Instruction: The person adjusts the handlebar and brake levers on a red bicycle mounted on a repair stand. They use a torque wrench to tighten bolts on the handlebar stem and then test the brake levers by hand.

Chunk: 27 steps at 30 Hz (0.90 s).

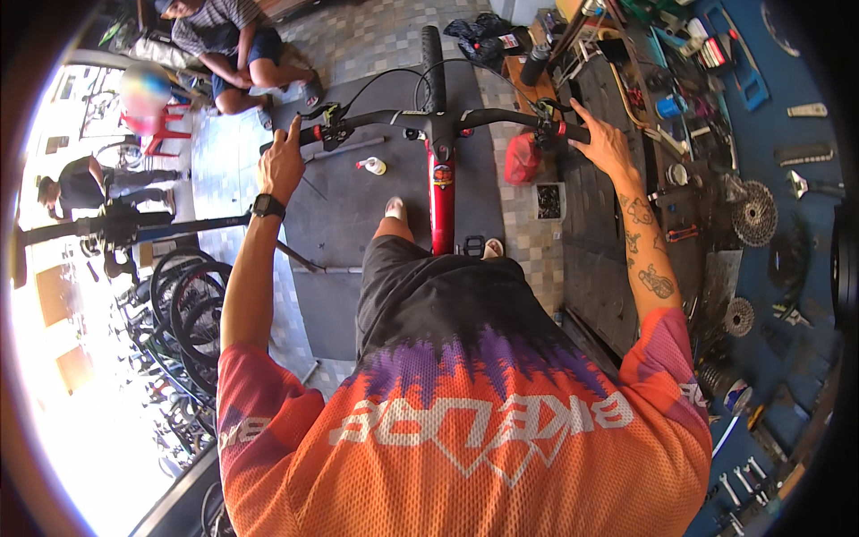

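I stand astride a bicycle with a red frame (442,210), its black handlebar (492,116) stretching across in front of me. My left hand (282,166), a dark watch on its wrist, is closed round the left end of the bar, one finger reaching up toward the brake lever (313,114). On the other end, my right hand (607,143) wraps the black grip (577,133), with a finger stretched to the right brake lever (560,106). Black cables loop ahead of the bar, over the front tyre (434,72). The palms' undersides are hidden.
A dark mat (344,201) lies under the bicycle, with a small white bottle (371,166) on it. To the right run a wooden bench (595,242) and a blue tool wall (810,242). A seated person (228,45) is at the far left, near a bike stand (116,228) and several wheels (201,313).
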Each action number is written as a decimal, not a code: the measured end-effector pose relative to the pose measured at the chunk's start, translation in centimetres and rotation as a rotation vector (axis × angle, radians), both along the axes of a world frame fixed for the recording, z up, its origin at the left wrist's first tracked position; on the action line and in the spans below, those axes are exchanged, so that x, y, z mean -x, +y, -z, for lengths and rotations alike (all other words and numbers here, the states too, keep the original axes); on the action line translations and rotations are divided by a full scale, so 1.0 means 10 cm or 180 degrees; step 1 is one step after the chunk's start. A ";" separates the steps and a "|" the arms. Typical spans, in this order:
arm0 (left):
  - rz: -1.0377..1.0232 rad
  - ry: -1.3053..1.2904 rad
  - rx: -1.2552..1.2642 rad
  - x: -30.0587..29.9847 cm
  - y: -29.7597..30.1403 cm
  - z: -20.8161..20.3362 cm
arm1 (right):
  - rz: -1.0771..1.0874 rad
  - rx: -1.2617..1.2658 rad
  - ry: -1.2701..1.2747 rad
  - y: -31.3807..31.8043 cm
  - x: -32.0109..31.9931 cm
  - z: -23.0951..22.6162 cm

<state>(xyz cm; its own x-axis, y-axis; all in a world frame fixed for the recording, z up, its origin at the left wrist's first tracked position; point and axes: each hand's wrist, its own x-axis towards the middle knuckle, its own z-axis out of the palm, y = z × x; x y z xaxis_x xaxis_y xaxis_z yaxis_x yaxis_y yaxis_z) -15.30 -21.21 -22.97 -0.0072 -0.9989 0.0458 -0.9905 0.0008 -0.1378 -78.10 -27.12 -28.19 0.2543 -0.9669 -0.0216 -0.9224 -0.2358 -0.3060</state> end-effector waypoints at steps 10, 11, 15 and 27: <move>-0.0139 0.0459 0.0144 -0.73 -0.10 0.32 | 0.0168 0.0123 0.0435 -0.07 -0.78 -0.26; -0.0162 0.0490 0.0163 -0.83 -0.15 0.35 | 0.0209 0.0109 0.0495 -0.07 -0.88 -0.28; -0.0008 0.0667 0.0194 -1.22 -0.26 0.44 | 0.0240 0.0199 0.0655 -0.04 -1.26 -0.36; -0.0069 0.0717 0.0277 -1.33 -0.24 0.48 | 0.0258 0.0131 0.0651 -0.28 -1.36 -0.40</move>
